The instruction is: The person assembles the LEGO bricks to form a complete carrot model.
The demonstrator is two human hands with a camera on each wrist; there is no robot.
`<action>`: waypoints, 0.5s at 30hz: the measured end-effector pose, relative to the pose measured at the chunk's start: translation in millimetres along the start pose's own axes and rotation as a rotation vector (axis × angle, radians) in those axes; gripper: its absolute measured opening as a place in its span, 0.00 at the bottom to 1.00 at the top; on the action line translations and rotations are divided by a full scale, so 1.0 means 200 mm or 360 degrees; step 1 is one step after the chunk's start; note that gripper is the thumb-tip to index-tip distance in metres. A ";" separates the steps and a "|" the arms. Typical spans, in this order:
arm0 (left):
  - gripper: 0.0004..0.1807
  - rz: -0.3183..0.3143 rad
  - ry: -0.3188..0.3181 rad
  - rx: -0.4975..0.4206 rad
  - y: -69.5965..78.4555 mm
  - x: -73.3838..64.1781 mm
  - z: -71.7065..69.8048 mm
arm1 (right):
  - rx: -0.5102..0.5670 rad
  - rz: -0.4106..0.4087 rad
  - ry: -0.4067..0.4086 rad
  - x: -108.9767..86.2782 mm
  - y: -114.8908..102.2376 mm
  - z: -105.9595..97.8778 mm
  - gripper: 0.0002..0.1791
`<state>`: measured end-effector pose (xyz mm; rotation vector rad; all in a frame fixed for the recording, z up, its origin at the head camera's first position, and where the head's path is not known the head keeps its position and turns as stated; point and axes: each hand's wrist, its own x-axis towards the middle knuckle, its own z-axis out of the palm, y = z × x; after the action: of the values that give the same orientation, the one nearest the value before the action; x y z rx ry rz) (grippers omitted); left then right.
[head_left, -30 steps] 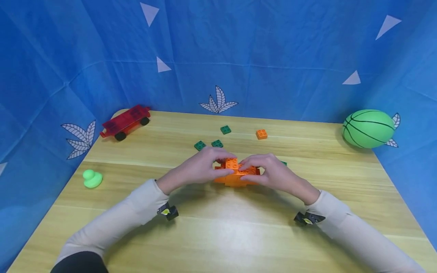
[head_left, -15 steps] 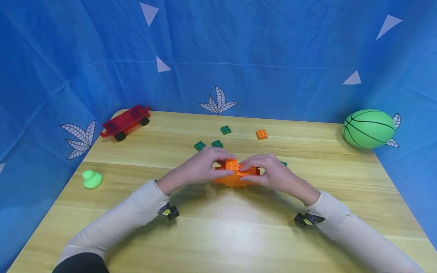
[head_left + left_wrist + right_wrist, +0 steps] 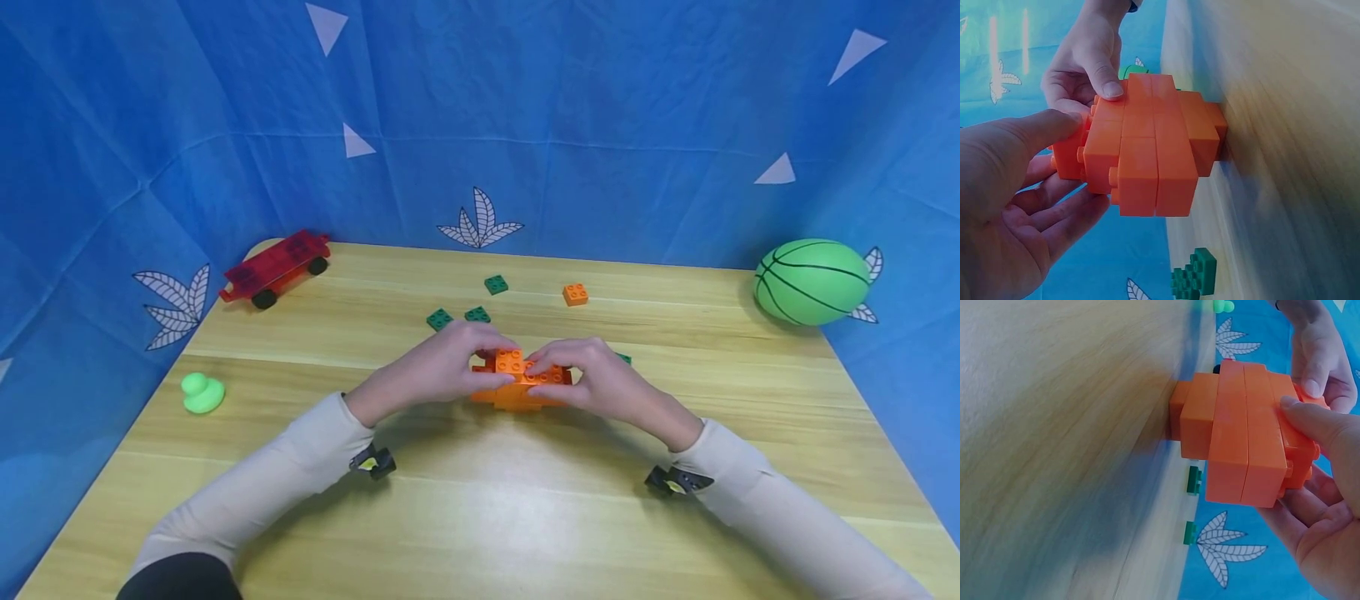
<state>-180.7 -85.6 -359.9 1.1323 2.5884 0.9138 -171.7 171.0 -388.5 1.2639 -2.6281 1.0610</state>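
A stack of orange toy building bricks stands on the table between both hands. In the left wrist view the stack is narrow at its foot, widest in the middle and narrower again on top. My left hand pinches the small top brick, thumb on the near side and fingers behind. To its right, my right hand pinches the studded layer just below, thumb also in front. The right wrist view shows that thumb against the upper bricks. The hands hide parts of the top layers.
Green flat bricks and a loose orange brick lie behind the stack. A red toy car stands back left, a light green toy duck at the left edge, a green ball back right. A blue curtain borders the table.
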 end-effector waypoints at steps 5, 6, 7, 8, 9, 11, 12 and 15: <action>0.20 -0.0015 -0.0016 0.0039 0.01 0.01 -0.01 | 0.0009 -0.0009 0.0009 0.00 0.00 0.00 0.11; 0.20 -0.0021 -0.0020 0.0045 0.02 0.01 -0.01 | 0.0011 -0.0012 0.0009 0.00 0.00 0.00 0.11; 0.20 -0.0024 -0.0022 0.0052 0.02 0.01 -0.01 | 0.0014 -0.0013 0.0010 0.00 0.00 0.00 0.11; 0.20 -0.0028 -0.0024 0.0057 0.02 0.01 -0.01 | 0.0016 -0.0012 0.0010 0.00 0.00 0.00 0.11; 0.20 -0.0029 -0.0025 0.0062 0.02 0.01 -0.01 | 0.0018 -0.0013 0.0010 0.00 0.00 0.00 0.12; 0.20 -0.0031 -0.0027 0.0065 0.02 0.01 -0.01 | 0.0018 -0.0015 0.0010 0.00 0.01 0.00 0.12; 0.20 -0.0034 -0.0027 0.0067 0.02 0.01 -0.01 | 0.0018 -0.0015 0.0010 0.00 0.01 0.00 0.12; 0.20 -0.0031 -0.0022 0.0065 0.02 0.01 -0.01 | 0.0021 -0.0012 0.0013 0.00 0.01 0.00 0.12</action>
<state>-180.2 -82.0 -355.4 1.1174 2.6138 0.8494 -172.9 171.3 -389.4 1.2686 -2.6126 1.0814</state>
